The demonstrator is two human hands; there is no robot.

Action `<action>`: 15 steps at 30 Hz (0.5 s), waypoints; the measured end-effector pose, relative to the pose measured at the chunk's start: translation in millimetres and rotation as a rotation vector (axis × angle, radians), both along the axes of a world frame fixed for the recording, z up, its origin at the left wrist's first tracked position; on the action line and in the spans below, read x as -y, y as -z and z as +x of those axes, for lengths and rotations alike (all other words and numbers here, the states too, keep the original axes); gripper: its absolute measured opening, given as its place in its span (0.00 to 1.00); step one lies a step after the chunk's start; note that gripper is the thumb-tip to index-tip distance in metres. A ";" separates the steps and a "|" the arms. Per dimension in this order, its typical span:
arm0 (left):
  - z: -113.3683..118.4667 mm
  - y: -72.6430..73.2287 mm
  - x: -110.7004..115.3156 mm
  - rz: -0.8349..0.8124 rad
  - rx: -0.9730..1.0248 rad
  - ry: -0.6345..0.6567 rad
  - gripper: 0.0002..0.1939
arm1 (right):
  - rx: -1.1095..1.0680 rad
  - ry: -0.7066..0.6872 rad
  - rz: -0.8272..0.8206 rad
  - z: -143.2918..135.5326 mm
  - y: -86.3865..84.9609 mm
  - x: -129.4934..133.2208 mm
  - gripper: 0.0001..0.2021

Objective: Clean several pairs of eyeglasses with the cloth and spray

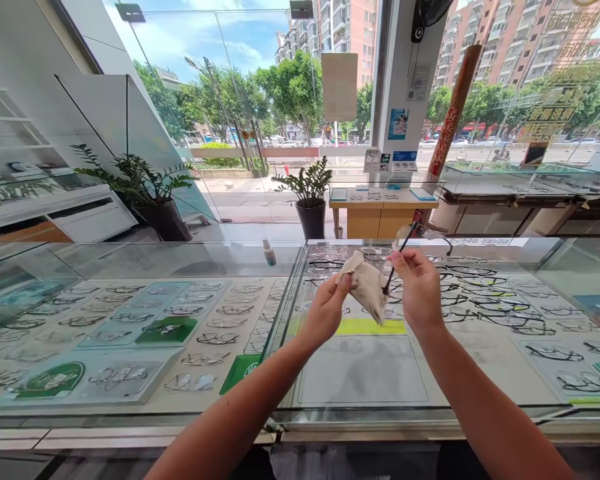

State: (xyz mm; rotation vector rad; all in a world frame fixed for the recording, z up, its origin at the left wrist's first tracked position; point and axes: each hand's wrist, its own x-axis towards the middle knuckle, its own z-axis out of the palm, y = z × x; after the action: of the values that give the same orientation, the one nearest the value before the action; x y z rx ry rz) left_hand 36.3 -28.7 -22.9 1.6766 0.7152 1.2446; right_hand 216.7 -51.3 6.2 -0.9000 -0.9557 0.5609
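My left hand (329,307) pinches a beige cleaning cloth (366,288), which hangs in folds over the glass counter. Just to its right, my right hand (421,288) grips a pair of eyeglasses (404,245) with dark temples, held up and tilted. One temple reaches down to the cloth's right edge; the other points up and to the right. Part of the frame is hidden behind the fingers and the cloth, so I cannot tell whether the cloth touches a lens. Both hands are raised above the display case.
A small spray bottle (269,253) stands on the glass top to the left. Rows of eyeglass frames (217,339) lie inside the glass display case (285,417). Beyond it are a potted plant (311,217), a low wooden cabinet (384,217) and large windows.
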 end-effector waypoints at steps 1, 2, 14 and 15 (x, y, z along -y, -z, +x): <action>-2.1 -1.5 -4.5 -0.041 0.075 0.008 0.30 | 0.092 -0.008 -0.030 -3.5 0.4 2.9 0.14; -4.0 -3.5 -7.5 -0.051 0.129 0.009 0.31 | 0.185 -0.015 -0.055 -8.2 1.3 6.3 0.14; -1.3 -10.0 14.0 0.392 -0.137 0.049 0.26 | 0.379 -0.151 -0.089 -38.7 18.0 18.1 0.13; -2.5 -9.9 13.0 0.399 -0.141 0.051 0.26 | 0.375 -0.143 -0.083 -36.6 17.3 17.2 0.14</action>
State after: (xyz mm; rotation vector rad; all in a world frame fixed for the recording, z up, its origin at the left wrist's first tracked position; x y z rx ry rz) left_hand 33.8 -41.7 -13.0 2.1104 0.5246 1.3033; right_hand 180.2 -68.5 -11.2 -1.0380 -1.3518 0.5669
